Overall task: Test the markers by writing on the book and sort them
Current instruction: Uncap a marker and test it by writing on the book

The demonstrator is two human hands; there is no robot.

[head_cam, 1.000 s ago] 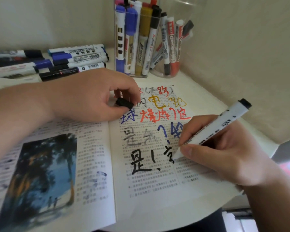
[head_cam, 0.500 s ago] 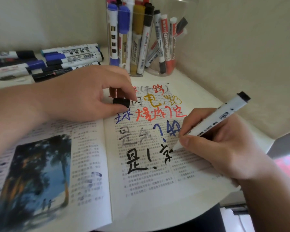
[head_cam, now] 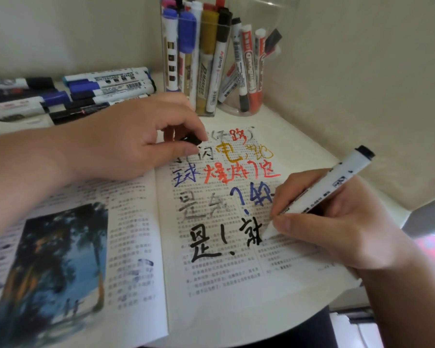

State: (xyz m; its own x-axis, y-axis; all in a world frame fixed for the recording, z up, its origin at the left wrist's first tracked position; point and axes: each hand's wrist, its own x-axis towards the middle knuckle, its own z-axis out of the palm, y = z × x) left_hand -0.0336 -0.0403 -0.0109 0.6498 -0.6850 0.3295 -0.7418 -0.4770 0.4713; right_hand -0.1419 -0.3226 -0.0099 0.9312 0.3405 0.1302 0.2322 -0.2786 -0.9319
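An open book [head_cam: 211, 280] lies on the white table, its right page covered with handwritten characters in black, grey, blue, red and gold. My right hand [head_cam: 337, 222] grips a white marker with a black end [head_cam: 329, 184], its tip on the page beside fresh black strokes. My left hand [head_cam: 136, 144] rests on the book's top edge and pinches a small black marker cap [head_cam: 192, 139] between thumb and fingers.
A square clear holder [head_cam: 194, 54] of upright markers stands at the back, with a round clear cup [head_cam: 249, 69] of red and black markers beside it. Several markers [head_cam: 98, 89] lie in a row at the back left. Walls close in behind and to the right.
My right hand has added strokes to the black character and shifted slightly right. My left hand keeps the cap and stays on the book.
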